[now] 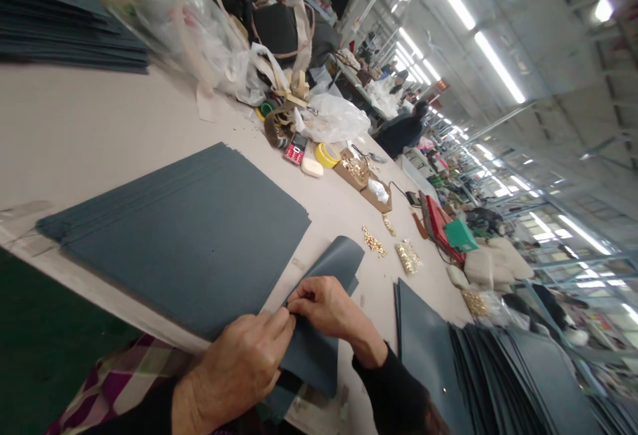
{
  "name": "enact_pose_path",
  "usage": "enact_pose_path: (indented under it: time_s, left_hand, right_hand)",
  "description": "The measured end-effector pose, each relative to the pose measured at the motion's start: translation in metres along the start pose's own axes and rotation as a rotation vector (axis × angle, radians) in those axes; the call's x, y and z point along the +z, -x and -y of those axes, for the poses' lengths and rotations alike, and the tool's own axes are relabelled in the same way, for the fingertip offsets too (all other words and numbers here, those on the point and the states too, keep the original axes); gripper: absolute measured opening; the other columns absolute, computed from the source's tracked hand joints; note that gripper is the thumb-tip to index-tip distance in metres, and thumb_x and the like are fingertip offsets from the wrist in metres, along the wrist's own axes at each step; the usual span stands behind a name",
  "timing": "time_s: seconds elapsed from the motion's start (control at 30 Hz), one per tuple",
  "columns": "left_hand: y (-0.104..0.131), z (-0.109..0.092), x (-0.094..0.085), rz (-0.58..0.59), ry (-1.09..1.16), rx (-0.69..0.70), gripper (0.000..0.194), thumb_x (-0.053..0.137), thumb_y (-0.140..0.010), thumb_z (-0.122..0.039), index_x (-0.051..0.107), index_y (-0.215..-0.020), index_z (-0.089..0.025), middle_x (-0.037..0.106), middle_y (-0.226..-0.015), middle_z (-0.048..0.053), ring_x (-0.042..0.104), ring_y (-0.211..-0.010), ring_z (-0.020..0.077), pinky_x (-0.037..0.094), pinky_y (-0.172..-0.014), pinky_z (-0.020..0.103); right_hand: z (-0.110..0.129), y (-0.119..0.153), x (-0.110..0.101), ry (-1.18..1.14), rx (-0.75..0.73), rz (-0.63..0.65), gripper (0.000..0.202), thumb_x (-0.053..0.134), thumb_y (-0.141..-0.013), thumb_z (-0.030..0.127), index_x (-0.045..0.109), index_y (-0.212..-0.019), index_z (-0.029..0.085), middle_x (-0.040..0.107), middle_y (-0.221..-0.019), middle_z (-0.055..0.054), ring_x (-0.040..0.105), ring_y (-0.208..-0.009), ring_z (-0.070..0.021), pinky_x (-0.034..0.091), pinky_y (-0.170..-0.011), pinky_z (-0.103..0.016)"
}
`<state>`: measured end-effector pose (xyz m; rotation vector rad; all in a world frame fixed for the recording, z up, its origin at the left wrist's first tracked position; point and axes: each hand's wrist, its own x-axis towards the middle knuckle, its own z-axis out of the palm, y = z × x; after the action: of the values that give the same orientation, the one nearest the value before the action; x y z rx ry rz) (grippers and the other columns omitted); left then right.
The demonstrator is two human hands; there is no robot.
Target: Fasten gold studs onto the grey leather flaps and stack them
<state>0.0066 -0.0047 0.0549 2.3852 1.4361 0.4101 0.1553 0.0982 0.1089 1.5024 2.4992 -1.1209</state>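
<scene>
One slate-blue sheet (342,257), smooth with a faint sheen, its far end curled over in a soft roll, lies by the near edge of the counter (174,123), beside a flat stack (199,236); left hand (242,358) and right hand (329,307) pinch its side, each grip closed

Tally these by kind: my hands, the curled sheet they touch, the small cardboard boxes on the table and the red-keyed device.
Hands: 2, left hand and right hand
Curled sheet: 1
Small cardboard boxes: 2
Red-keyed device: 1
Total: 6
</scene>
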Motion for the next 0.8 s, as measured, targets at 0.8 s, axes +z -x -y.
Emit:
enact_pose_path:
  time_s: [0.8]
  left_hand:
    - [0.006, 0.013, 0.017, -0.34, -0.15, 0.113, 0.052, 0.043, -0.078, -0.002, 0.061, -0.122, -0.022, 0.068, -0.117, 0.003, 0.068, -0.074, 0.0182, 0.05, -0.068, 0.033]
  right_hand:
    - [-0.036, 0.051, 0.014, 0.019, 0.237, -0.81, 0.045, 0.068, -0.081, 0.028, 0.058, -0.123, 0.017, 0.06, -0.119, -0.012, 0.054, -0.111, -0.0263, 0.042, -0.099, -0.041]
